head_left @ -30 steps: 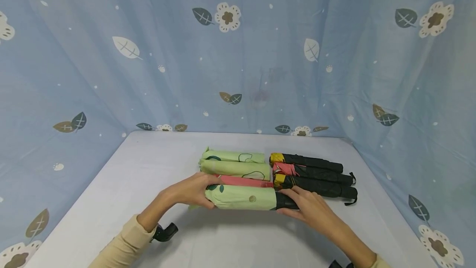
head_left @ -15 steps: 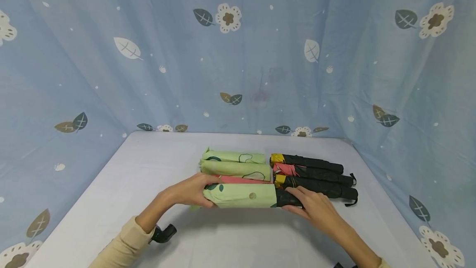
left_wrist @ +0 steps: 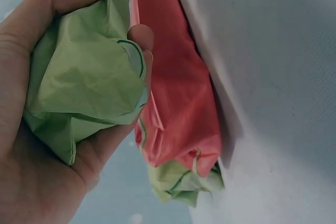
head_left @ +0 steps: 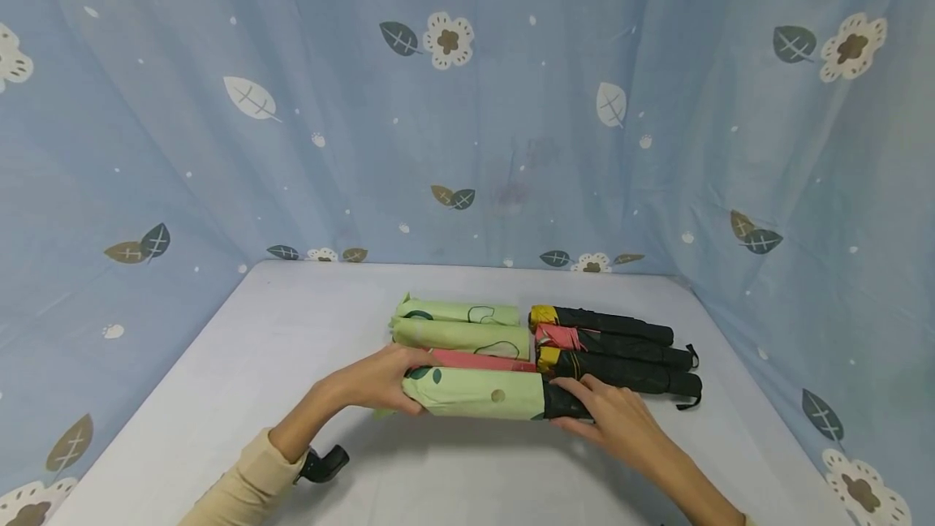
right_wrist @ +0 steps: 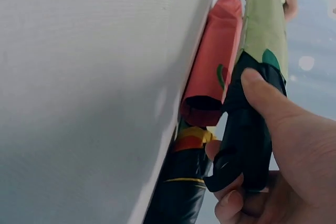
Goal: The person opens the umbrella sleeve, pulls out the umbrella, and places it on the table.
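Note:
My left hand (head_left: pixel 387 380) grips the closed end of a light green umbrella sleeve (head_left: pixel 478 393) printed with leaves. Out of the sleeve's right end sticks a black folded umbrella (head_left: pixel 562 400), held by my right hand (head_left: pixel 609 412) between thumb and fingers. In the right wrist view a small black strap (right_wrist: pixel 223 174) hangs at its end. The rest of the umbrella is hidden inside the sleeve. Just behind lies a red sleeve (head_left: pixel 482 360), whose open end (right_wrist: pixel 203 104) faces the right wrist camera. The left wrist view shows bunched green cloth (left_wrist: pixel 86 72) inside my curled fingers.
Two more green sleeves (head_left: pixel 460 337) lie behind the red one on the white table (head_left: pixel 321 299). To their right, three folded black umbrellas (head_left: pixel 621 369) with yellow or red ends lie side by side. A blue patterned curtain (head_left: pixel 329 169) surrounds the table.
My right hand has shifted slightly to the right with the black umbrella, and a little more black shows beyond the green sleeve. My left hand has stayed almost in place.

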Action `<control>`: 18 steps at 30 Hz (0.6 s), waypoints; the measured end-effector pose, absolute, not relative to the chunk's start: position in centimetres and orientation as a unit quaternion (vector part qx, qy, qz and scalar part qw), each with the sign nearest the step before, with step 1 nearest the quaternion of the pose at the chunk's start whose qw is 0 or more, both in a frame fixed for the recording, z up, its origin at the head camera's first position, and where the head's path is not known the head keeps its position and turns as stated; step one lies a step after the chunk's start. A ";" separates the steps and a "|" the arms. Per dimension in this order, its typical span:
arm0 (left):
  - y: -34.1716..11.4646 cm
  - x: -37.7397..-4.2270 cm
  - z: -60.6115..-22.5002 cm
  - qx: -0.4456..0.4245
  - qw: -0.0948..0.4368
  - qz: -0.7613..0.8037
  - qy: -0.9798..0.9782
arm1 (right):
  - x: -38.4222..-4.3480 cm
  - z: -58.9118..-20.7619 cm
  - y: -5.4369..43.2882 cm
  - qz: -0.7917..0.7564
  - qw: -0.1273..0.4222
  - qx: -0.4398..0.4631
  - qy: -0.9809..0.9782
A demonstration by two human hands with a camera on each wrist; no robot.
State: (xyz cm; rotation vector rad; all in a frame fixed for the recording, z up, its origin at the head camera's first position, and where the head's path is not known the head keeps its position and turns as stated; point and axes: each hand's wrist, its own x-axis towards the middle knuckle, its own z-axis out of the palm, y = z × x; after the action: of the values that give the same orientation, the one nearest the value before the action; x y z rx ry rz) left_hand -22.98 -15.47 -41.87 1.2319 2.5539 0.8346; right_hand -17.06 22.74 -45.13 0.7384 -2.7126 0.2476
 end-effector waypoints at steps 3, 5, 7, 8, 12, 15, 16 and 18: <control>-15.5 -22.9 -42.0 0.416 0.093 0.278 0.861 | -17.0 -45.2 22.7 0.060 0.176 0.262 -0.947; -15.5 -22.9 -42.0 0.418 0.094 0.275 0.861 | -17.0 -45.3 22.7 0.050 0.188 0.264 -0.945; -15.5 -22.8 -42.1 0.418 0.099 0.274 0.860 | -16.9 -45.3 22.8 0.047 0.196 0.263 -0.943; -15.5 -22.8 -42.1 0.419 0.103 0.274 0.860 | -16.9 -45.3 22.9 0.048 0.200 0.264 -0.942; -15.9 -22.6 -42.0 0.412 0.116 0.281 0.859 | -16.8 -45.3 23.5 0.050 0.214 0.268 -0.938; -16.3 -22.4 -41.5 0.398 0.119 0.282 0.865 | -16.9 -45.2 24.1 0.049 0.224 0.269 -0.935; -16.5 -22.4 -41.3 0.393 0.119 0.283 0.867 | -16.9 -45.1 24.3 0.046 0.224 0.267 -0.936; -16.8 -22.3 -41.0 0.390 0.119 0.283 0.868 | -16.9 -45.0 24.8 0.041 0.226 0.264 -0.937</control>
State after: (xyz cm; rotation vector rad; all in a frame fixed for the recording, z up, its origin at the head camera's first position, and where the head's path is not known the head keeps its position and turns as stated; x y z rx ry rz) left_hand -22.29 -16.79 -41.01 1.1406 2.5392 0.8262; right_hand -16.87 24.78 -44.96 0.7270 -2.5832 0.1136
